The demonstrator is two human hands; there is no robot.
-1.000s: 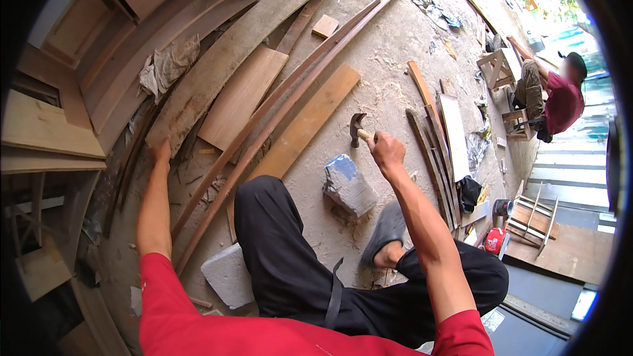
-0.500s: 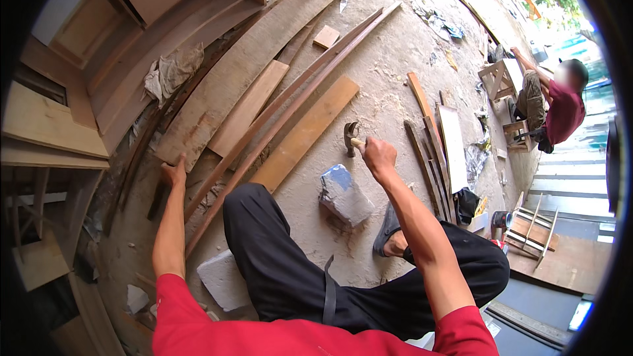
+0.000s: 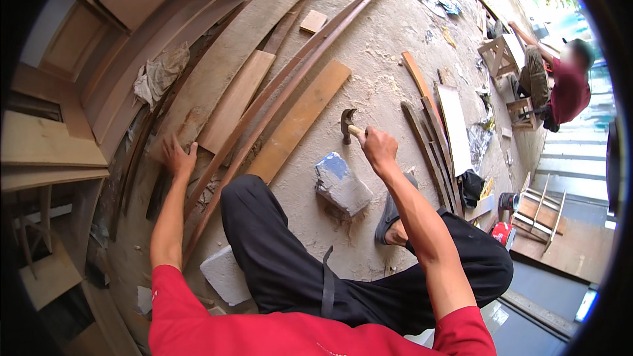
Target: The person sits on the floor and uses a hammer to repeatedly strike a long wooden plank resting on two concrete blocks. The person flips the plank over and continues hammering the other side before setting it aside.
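My right hand (image 3: pixel 379 148) is closed around the light wooden handle of a claw hammer (image 3: pixel 347 125). The hammer's dark head is up off the floor, beyond a whitish block (image 3: pixel 343 184) with a blue patch. On the left, my left hand (image 3: pixel 177 157) has its fingers spread over the near end of a long wide plank (image 3: pixel 237 56); how firmly it presses, I cannot tell. Right beside that plank lie a shorter board (image 3: pixel 239 99), two long thin strips (image 3: pixel 304 66) and a yellowish-brown board (image 3: pixel 303 118).
Wooden cabinet frames (image 3: pixel 72 118) stand along the left, with a crumpled cloth (image 3: pixel 161 74) near them. Narrow battens (image 3: pixel 428 148) and a white board (image 3: pixel 455 128) lie to the right. Another person (image 3: pixel 567 89) sits at the far right by a wooden stool (image 3: pixel 521 113). A pale block (image 3: pixel 224 275) rests by my left knee.
My left hand has let go of the plank's near edge and spread its fingers over its end. My right hand keeps the hammer raised, almost unmoved. The whole view has shifted slightly.
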